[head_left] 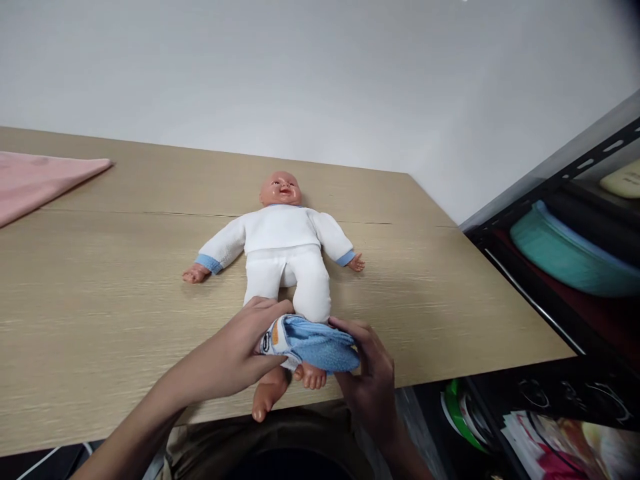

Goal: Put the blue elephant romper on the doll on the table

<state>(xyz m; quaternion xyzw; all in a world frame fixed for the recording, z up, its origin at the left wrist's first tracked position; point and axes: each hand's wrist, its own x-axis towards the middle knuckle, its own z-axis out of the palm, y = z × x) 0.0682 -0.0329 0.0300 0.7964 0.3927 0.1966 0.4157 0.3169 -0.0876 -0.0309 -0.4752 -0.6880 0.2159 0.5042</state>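
Note:
A baby doll in a white top and white bottoms with blue cuffs lies on its back on the wooden table, head away from me and bare feet by the near edge. Bunched over its lower legs is a small blue and white cloth garment with an orange patch; its exact kind is unclear. My left hand pinches the garment's white left side. On the opposite side, my right hand closes its fingers on the blue edge. One doll foot shows just under the garment, the other lies below my left hand.
A pink cloth lies at the table's far left. To the right stands a black metal shelf holding a teal basin. Lower right are a green-rimmed round item and colourful packets. A pale wall rises behind.

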